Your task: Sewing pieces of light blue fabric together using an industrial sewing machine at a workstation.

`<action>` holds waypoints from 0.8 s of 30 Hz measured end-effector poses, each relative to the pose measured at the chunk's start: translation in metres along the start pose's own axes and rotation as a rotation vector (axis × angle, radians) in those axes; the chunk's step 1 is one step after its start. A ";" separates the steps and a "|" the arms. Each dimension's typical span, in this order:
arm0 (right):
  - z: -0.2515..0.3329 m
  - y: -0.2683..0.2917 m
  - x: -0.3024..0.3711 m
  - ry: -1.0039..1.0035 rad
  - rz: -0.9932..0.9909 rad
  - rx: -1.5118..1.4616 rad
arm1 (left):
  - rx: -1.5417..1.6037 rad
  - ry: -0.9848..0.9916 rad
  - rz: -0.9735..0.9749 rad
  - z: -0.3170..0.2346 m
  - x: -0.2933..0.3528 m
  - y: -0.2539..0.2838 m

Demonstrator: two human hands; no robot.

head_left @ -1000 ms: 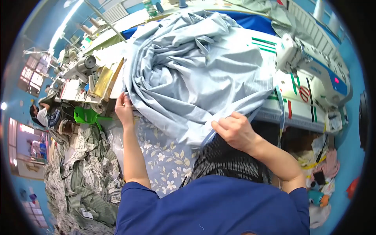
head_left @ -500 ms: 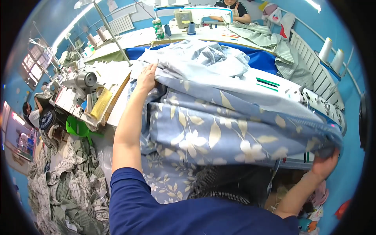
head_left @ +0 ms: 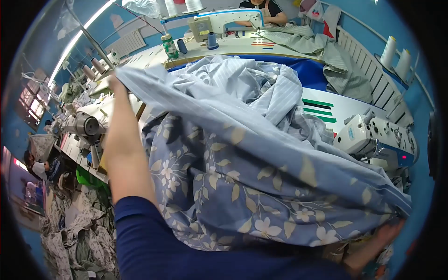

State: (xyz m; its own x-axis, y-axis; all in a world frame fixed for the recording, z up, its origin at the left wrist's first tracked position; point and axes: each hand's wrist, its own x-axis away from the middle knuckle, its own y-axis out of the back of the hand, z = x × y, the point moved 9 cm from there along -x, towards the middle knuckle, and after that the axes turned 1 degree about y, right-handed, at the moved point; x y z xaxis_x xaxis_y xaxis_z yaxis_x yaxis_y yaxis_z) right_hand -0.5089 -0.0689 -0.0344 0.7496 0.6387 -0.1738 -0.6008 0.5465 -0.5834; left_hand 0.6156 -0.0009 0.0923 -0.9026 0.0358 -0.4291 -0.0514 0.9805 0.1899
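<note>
A large blue-grey fabric (head_left: 261,186) with white flowers and beige leaves stretches across in front of me. Its paler striped underside (head_left: 219,79) lies bunched on the table behind. At the far left, my left hand (head_left: 116,84) is closed on a raised corner of the cloth, my arm held out straight. Low on the right, my right hand (head_left: 389,232) grips the other end by its edge; blur and the cloth hide part of its fingers. Between my hands the fabric is pulled taut along its upper edge and hangs in folds below.
A white sewing machine (head_left: 359,135) stands at the right, beside green and black strips (head_left: 319,106). Another machine (head_left: 84,125) is at the left. Across the table, a person (head_left: 266,11) sits behind a sewing machine (head_left: 233,19). Piled fabric (head_left: 79,233) covers the lower left.
My left hand has moved outward to the left and up with its corner. My right hand has dropped lower. The cloth is now spread wider, and the sewing machine at right is more exposed.
</note>
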 end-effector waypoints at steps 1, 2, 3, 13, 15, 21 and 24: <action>-0.010 -0.002 -0.001 -0.021 0.064 -0.013 | 0.417 -0.011 0.096 -0.049 -0.032 0.017; -0.018 -0.007 0.002 -0.041 0.145 -0.026 | 0.693 -0.033 0.172 -0.103 -0.058 0.040; -0.027 -0.018 0.009 -0.069 0.257 -0.040 | 0.884 -0.107 0.257 -0.154 -0.073 0.069; -0.024 -0.142 0.157 0.212 1.283 0.279 | -0.551 -0.355 -0.055 -0.200 0.050 0.580; -0.007 -0.141 0.172 0.269 1.338 0.306 | -0.897 -0.225 -0.080 -0.159 0.095 0.688; 0.035 -0.124 0.214 0.351 1.557 0.033 | -1.629 0.195 0.092 -0.105 0.244 0.811; 0.046 -0.119 0.212 0.426 1.509 0.034 | -0.959 -0.325 0.385 -0.149 0.333 0.556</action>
State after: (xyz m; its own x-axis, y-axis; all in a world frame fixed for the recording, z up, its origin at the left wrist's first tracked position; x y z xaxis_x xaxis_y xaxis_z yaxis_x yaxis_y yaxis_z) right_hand -0.2907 0.0264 0.0345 -0.5095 0.3952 -0.7643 -0.8412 -0.4158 0.3457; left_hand 0.2227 0.5275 0.1861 -0.7804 0.4969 -0.3796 -0.2293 0.3374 0.9130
